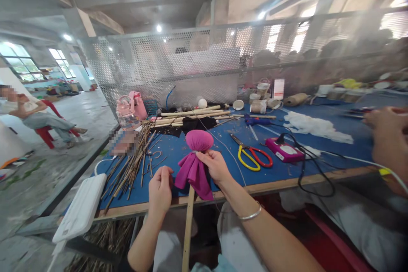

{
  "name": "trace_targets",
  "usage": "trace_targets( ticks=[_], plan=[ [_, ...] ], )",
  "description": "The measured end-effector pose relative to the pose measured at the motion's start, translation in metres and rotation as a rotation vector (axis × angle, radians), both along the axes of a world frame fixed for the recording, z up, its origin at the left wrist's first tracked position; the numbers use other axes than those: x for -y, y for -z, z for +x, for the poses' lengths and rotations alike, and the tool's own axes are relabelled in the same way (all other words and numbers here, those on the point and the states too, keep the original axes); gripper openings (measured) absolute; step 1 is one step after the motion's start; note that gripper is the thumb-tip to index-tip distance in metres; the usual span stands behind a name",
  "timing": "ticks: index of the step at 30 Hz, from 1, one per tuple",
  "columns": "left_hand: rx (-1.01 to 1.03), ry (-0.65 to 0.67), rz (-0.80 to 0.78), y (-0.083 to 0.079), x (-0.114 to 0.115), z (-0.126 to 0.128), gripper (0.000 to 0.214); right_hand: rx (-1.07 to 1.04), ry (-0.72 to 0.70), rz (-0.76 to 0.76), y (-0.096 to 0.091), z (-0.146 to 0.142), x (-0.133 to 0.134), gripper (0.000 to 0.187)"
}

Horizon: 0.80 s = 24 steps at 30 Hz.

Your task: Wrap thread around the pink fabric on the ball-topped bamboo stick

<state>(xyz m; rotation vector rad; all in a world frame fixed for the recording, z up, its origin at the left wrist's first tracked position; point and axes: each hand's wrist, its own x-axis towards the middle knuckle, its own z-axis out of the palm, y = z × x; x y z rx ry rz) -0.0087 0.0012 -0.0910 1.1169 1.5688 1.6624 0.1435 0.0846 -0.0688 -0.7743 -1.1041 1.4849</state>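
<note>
A magenta cloth [191,170] is gathered over a rounded shape to form a ball-like head, with its loose folds hanging below like a skirt. A flat wooden stick [188,229] runs down from under the folds toward my lap. My right hand [218,168] is closed on the cloth's neck, thumb and fingers pinching where a thin greyish band shows. To the left of the folds, my left hand [161,187] is curled with its fingertips pressed together. Whatever it may hold is too small or hidden to make out.
Dry twigs [130,165] lie at left beside a white power bank [81,208]. Scissors [251,157], a purple box [284,150] with cables, a blue glue gun [259,121] and white material [315,126] lie to the right. A co-worker's hand [387,123] shows at far right.
</note>
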Motion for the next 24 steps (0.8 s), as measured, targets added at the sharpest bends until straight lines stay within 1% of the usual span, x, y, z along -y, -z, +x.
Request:
trace_targets(
  ticks=[2,6,12,18,21,24],
  plan=[
    [0.019,0.015,-0.001,-0.0007,0.0017,-0.0001,0.047,-0.015,-0.004,-0.011,-0.001,0.0005,0.0004,0.053],
    [-0.036,0.003,0.01,-0.0029,0.0037,-0.0001,0.049,-0.048,-0.003,-0.026,-0.0015,0.0004,-0.0015,0.052],
    [-0.052,0.033,0.01,-0.0021,0.0039,-0.0007,0.046,-0.107,0.021,-0.043,-0.0007,0.0002,-0.0042,0.051],
    [-0.057,0.033,0.017,0.0008,0.0033,-0.001,0.044,-0.105,-0.028,-0.043,-0.0025,0.0009,-0.0011,0.049],
    [-0.036,0.037,0.01,-0.0016,0.0038,0.001,0.044,-0.098,-0.035,-0.03,-0.0028,0.0014,-0.0004,0.05],
    [0.029,0.025,0.0,-0.0065,0.0065,0.0033,0.044,-0.091,-0.016,-0.027,-0.0026,0.0025,-0.0002,0.052]
  ],
)
